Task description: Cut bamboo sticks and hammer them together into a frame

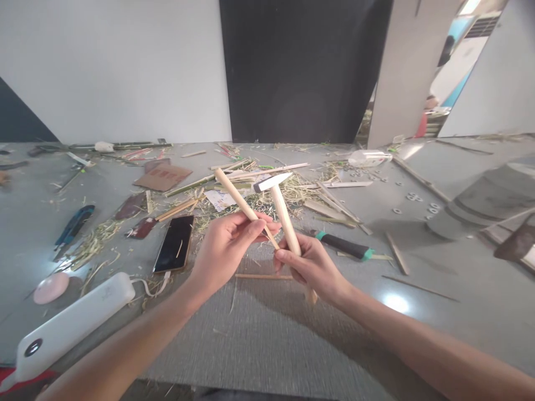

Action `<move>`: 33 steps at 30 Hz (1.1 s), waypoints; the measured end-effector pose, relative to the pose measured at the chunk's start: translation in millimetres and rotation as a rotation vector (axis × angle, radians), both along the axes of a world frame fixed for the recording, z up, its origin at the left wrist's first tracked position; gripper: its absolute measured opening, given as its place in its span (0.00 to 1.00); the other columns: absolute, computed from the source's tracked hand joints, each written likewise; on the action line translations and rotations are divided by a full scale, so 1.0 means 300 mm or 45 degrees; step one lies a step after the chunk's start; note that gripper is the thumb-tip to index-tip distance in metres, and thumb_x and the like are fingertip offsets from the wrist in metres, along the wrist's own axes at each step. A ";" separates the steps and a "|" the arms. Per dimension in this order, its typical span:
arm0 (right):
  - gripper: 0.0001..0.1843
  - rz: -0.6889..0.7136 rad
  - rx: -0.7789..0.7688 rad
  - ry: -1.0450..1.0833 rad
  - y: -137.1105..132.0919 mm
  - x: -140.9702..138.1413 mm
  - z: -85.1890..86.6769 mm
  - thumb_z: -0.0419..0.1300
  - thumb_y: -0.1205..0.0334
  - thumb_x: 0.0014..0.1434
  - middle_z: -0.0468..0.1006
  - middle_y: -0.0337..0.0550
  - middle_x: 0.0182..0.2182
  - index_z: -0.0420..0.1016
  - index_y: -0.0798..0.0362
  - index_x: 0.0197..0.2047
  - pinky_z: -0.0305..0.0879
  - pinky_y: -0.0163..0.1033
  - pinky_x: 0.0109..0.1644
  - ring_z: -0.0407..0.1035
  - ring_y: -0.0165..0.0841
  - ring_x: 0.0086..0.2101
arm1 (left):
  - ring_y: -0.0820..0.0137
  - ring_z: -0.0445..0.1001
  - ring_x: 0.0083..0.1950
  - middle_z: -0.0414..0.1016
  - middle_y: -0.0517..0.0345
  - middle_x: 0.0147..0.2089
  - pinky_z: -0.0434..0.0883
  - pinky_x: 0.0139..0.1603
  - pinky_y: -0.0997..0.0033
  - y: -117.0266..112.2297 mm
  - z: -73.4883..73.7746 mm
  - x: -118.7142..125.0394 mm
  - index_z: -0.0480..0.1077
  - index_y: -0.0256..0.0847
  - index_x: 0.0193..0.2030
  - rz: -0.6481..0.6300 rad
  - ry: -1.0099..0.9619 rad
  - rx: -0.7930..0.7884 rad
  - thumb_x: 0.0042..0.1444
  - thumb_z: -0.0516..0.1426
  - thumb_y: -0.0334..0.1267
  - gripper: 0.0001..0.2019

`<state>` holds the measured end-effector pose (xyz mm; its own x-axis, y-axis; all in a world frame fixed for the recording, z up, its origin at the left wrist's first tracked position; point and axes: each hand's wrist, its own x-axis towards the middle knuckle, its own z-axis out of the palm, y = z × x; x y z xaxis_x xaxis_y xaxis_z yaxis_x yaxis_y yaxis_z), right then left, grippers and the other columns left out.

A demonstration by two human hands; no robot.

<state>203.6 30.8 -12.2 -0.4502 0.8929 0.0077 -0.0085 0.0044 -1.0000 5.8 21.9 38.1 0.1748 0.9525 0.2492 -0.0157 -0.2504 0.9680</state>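
My left hand (pixel 223 248) is closed around a round, pale wooden stick (pixel 234 193), its thick end pointing up and away to the left. The stick narrows toward its lower end, where the thumb and finger of my right hand (pixel 313 264) pinch it. That same right hand grips a small hammer (pixel 284 214) by its light wooden handle, with the metal head up and the butt below the palm. Both hands are raised in front of me, close together. Plant shavings (pixel 288 200) and split strips lie on the table behind the hammer.
A phone (pixel 174 245) is cabled to a long white device (pixel 79 323) at left. Nearby are a blue-black cutter (pixel 74 227) and a pink oval object (pixel 50 288). To the right lie a black-and-green handle (pixel 345 245), a clear bottle (pixel 370 158) and several small white rings (pixel 413 197).
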 end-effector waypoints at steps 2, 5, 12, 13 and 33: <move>0.17 -0.002 0.020 -0.013 -0.001 0.003 -0.002 0.64 0.47 0.64 0.81 0.40 0.28 0.72 0.54 0.37 0.51 0.30 0.18 0.56 0.20 0.17 | 0.62 0.84 0.48 0.85 0.50 0.46 0.83 0.55 0.58 0.003 -0.003 -0.003 0.79 0.40 0.47 0.008 0.054 0.028 0.67 0.60 0.45 0.12; 0.18 -0.004 0.023 -0.061 0.001 0.009 -0.006 0.64 0.46 0.65 0.83 0.43 0.33 0.75 0.54 0.43 0.52 0.30 0.18 0.56 0.20 0.18 | 0.64 0.84 0.45 0.85 0.51 0.44 0.83 0.52 0.60 0.006 -0.006 -0.005 0.80 0.41 0.48 0.027 0.176 0.095 0.67 0.60 0.46 0.12; 0.17 -0.293 0.228 -0.130 0.053 0.048 0.088 0.61 0.47 0.67 0.76 0.39 0.29 0.74 0.54 0.41 0.55 0.31 0.20 0.57 0.21 0.19 | 0.67 0.83 0.39 0.85 0.53 0.40 0.80 0.40 0.70 0.013 -0.006 -0.012 0.80 0.41 0.48 0.011 0.517 0.232 0.68 0.58 0.46 0.13; 0.15 -0.348 0.276 -0.127 0.061 0.056 0.125 0.61 0.48 0.67 0.73 0.37 0.26 0.72 0.53 0.38 0.53 0.31 0.20 0.57 0.22 0.19 | 0.68 0.83 0.38 0.85 0.53 0.39 0.79 0.37 0.71 0.014 -0.008 -0.012 0.80 0.40 0.48 0.012 0.552 0.245 0.68 0.58 0.46 0.14; 0.03 -0.094 0.510 -0.382 0.028 0.000 0.423 0.66 0.64 0.58 0.63 0.29 0.16 0.81 0.54 0.35 0.47 0.29 0.17 0.54 0.20 0.17 | 0.70 0.79 0.32 0.82 0.55 0.33 0.73 0.32 0.75 0.008 -0.038 0.011 0.80 0.39 0.42 -0.170 0.781 0.350 0.69 0.56 0.43 0.13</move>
